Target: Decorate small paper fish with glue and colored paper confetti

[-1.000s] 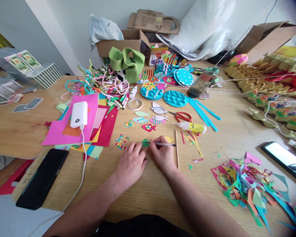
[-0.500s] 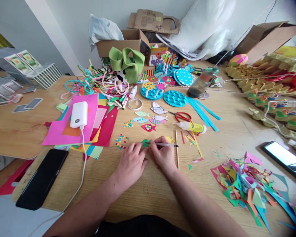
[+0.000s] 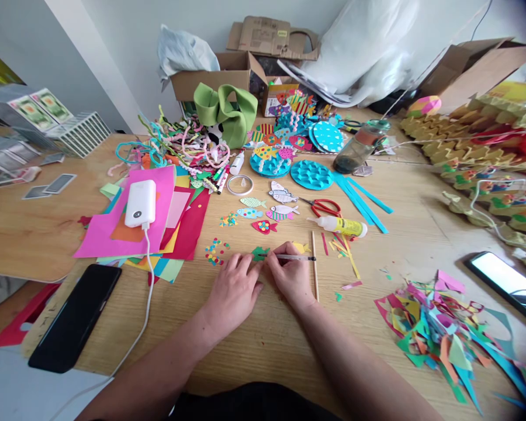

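Observation:
A pen [image 3: 296, 256] is pinched in my right hand [image 3: 289, 275], its tip at a small green paper cutout [image 3: 260, 254]. My left hand [image 3: 235, 286] lies flat with fingers stretched out, fingertips at the lower edge of that cutout. A yellow paper fish [image 3: 301, 247] is partly hidden behind my right hand. Just beyond are a red paper fish [image 3: 264, 226], a blue spotted fish [image 3: 249, 213] and a striped fish [image 3: 279, 216]. Colored paper dots [image 3: 216, 252] lie left of the cutout. A thin wooden stick [image 3: 314, 266] rests right of my right hand.
Red-handled scissors [image 3: 325, 206] and a glue bottle [image 3: 342, 226] lie beyond my right hand. Paper scraps [image 3: 447, 327] are heaped at right. A power bank [image 3: 141, 203] sits on colored paper [image 3: 94, 237], its cable running past a black phone [image 3: 75, 318]. A glass jar [image 3: 362, 146] stands at the back.
Both hands stay in nearly the same place. The pen has shifted very slightly over the green cutout.

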A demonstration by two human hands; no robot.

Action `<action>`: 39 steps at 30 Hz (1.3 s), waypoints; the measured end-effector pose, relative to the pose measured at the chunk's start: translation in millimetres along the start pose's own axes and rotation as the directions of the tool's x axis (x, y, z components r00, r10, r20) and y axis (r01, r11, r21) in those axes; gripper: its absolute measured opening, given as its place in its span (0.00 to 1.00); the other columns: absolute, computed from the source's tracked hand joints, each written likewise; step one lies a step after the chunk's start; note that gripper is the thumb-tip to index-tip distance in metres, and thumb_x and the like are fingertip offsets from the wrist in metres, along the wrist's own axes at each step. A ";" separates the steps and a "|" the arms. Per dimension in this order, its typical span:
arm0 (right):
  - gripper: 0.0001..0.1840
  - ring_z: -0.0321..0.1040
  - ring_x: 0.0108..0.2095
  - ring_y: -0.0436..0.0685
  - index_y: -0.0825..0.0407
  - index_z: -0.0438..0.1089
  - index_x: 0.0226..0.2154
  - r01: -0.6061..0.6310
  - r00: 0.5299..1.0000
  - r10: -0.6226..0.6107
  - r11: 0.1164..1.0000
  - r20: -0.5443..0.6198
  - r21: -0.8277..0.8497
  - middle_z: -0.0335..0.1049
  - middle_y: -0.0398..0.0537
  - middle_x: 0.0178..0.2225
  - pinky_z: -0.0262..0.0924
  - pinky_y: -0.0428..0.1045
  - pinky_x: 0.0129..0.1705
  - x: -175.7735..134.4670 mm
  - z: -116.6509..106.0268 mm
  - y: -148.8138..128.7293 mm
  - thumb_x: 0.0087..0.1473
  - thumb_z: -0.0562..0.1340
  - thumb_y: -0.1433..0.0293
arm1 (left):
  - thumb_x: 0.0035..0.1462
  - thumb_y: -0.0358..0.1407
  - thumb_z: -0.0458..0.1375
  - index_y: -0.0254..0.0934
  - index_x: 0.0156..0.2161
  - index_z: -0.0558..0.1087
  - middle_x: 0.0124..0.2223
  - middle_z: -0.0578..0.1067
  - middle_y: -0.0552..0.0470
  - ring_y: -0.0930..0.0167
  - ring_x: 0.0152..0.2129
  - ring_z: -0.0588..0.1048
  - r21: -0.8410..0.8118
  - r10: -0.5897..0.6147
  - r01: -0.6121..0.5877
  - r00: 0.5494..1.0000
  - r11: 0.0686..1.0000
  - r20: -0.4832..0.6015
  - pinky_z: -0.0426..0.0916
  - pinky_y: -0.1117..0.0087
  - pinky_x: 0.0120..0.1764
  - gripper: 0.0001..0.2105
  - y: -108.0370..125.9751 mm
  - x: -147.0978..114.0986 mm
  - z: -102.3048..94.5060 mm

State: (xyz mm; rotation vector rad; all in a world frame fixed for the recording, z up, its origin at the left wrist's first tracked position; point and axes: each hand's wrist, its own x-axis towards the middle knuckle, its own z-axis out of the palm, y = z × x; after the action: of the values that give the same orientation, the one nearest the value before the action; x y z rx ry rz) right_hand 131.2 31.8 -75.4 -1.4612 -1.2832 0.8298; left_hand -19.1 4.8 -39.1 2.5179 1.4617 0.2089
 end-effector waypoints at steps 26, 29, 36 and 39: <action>0.09 0.56 0.20 0.51 0.48 0.61 0.21 0.020 0.999 -0.021 1.000 -0.026 -0.008 0.61 0.38 0.18 0.52 0.47 0.23 0.6 0.6 1.4 0.49 0.62 0.67 | 0.61 0.34 0.58 0.36 0.55 0.69 0.54 0.69 0.44 0.58 0.51 0.64 0.003 0.001 -0.001 1.000 1.000 0.015 0.65 0.54 0.54 0.17 0.2 0.8 -0.5; 0.09 0.56 0.19 0.50 0.48 0.61 0.21 0.036 0.999 -0.036 0.999 -0.020 -0.014 0.61 0.38 0.17 0.52 0.47 0.22 0.6 0.0 0.9 0.49 0.61 0.68 | 0.61 0.34 0.58 0.36 0.55 0.70 0.54 0.69 0.43 0.58 0.51 0.64 0.009 0.000 0.000 1.000 1.000 0.021 0.65 0.54 0.54 0.17 0.2 0.5 -0.6; 0.10 0.56 0.19 0.51 0.48 0.60 0.21 0.068 0.996 -0.067 0.998 -0.052 0.013 0.61 0.38 0.17 0.52 0.47 0.22 -0.9 -0.8 -2.6 0.49 0.61 0.69 | 0.61 0.34 0.58 0.36 0.56 0.69 0.55 0.68 0.43 0.58 0.51 0.64 0.000 0.000 0.000 1.000 1.000 0.012 0.64 0.54 0.55 0.18 -0.2 0.5 0.6; 0.11 0.56 0.19 0.50 0.48 0.59 0.20 0.091 0.991 -0.090 0.996 -0.103 0.006 0.59 0.38 0.17 0.52 0.47 0.22 -0.5 -1.4 -4.5 0.49 0.60 0.69 | 0.61 0.35 0.58 0.36 0.57 0.69 0.55 0.68 0.43 0.58 0.51 0.64 0.001 -0.004 0.004 1.000 1.000 0.004 0.64 0.54 0.55 0.19 0.2 0.2 1.3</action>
State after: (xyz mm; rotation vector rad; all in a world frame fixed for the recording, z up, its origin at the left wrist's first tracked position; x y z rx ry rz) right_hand 131.0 30.8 -70.8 -1.4083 -1.2556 0.6921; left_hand -18.5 4.8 -40.3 2.5150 1.4652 0.2028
